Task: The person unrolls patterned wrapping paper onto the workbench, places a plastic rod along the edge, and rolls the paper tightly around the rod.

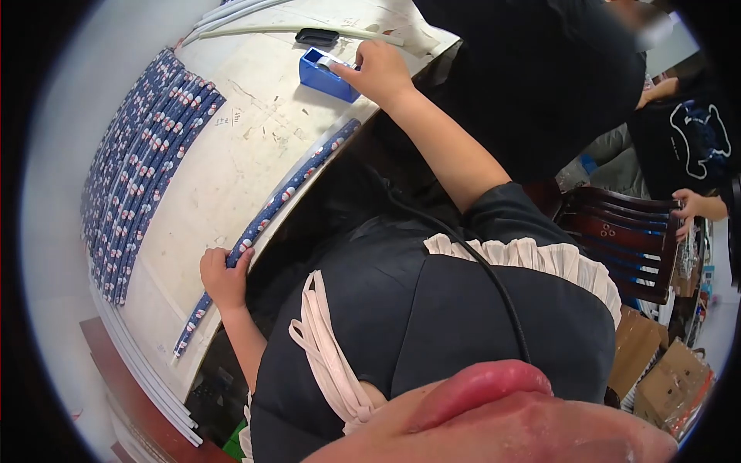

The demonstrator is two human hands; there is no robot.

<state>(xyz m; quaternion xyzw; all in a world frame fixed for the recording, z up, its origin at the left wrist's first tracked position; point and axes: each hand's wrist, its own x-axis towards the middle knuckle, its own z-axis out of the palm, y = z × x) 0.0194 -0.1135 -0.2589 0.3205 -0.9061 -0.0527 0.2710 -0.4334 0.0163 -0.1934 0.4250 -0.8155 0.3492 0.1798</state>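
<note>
A narrow roll of dark blue wrapping paper (285,194) with a snowman-like print lies along the table's near edge. My left hand (224,279) is closed around its lower part, the thumb pressing on top. Farther up the table stands a blue tape dispenser (327,83) with a roll of tape in it. My right hand (383,75) grips the dispenser's right end, its thumb by the tape roll. Whether a strip of tape is between those fingers is hidden.
Several matching rolls (147,174) lie side by side on the white table (202,231). Behind the dispenser are a black object (316,36) and a long pale strip (270,30). A person in black (532,77) is close by on the right, near a wooden chair (617,235) and cardboard boxes (670,378).
</note>
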